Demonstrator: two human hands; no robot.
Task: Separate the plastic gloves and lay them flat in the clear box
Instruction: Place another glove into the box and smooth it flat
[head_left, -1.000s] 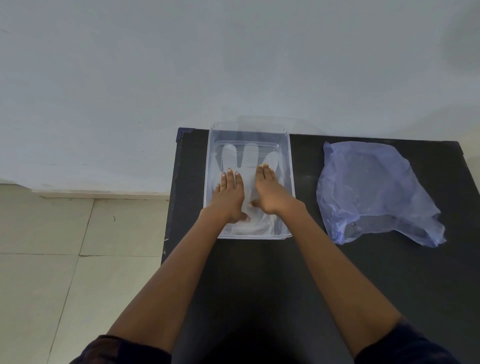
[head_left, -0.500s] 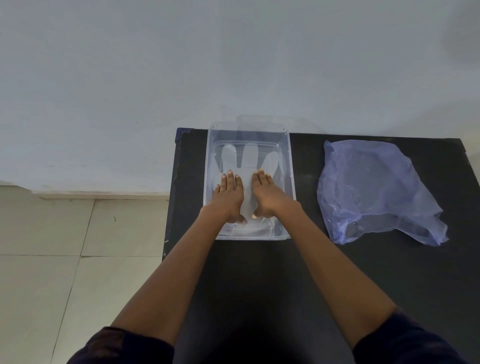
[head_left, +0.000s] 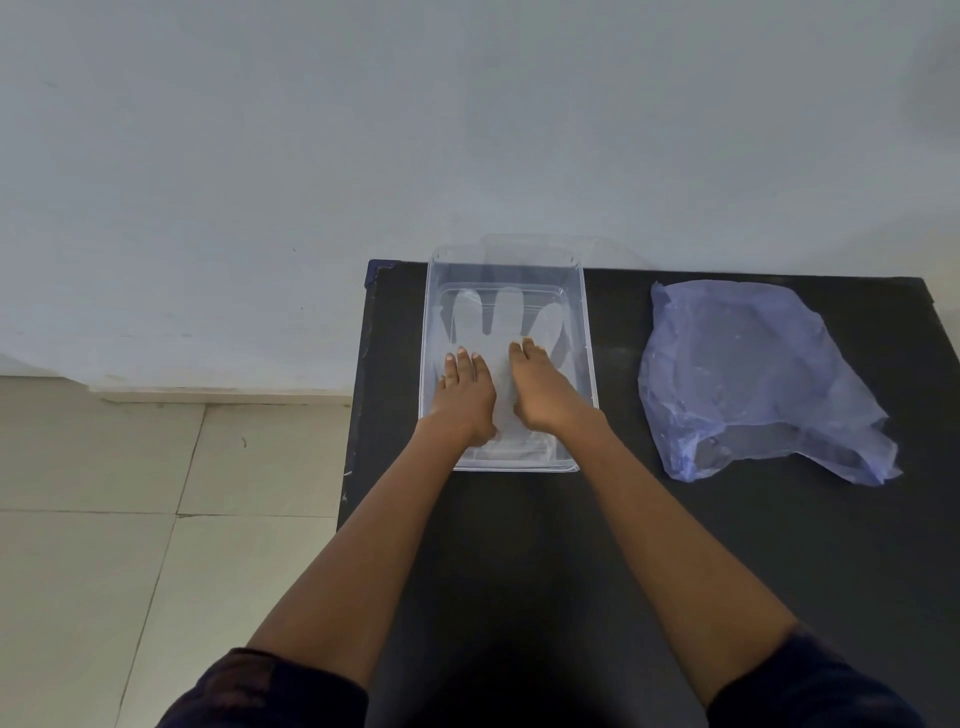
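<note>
Fingers (head_left: 460, 364) of both hands lie stretched out flat and gripping nothing, pressed palm-down on a translucent plastic glove (head_left: 506, 322) spread across the floor of a clear rectangular plastic box (head_left: 586, 332). Behind the scene rises a plain pale grey wall (head_left: 363, 130), and to the left of it lies a floor of cream tiles (head_left: 104, 519). The black desk (head_left: 727, 545) carries the box near its far left corner, close against the wall. On the desk to the right of the box, apart from it, rests a crumpled bluish-purple thin plastic bag (head_left: 753, 374), its mouth open toward the camera. Two bare forearms reach forward from dark sleeves (head_left: 249, 691) at the bottom edge. The left hand (head_left: 467, 397) rests on the glove's left side near its cuff, while the right hand (head_left: 545, 395) lies just beside it on the glove's right side, the two hands near each other but not touching. The glove's own finger shapes point away toward the far end of the box, past the person's fingertips. Whether more than one glove lies stacked beneath the hands cannot be told.
</note>
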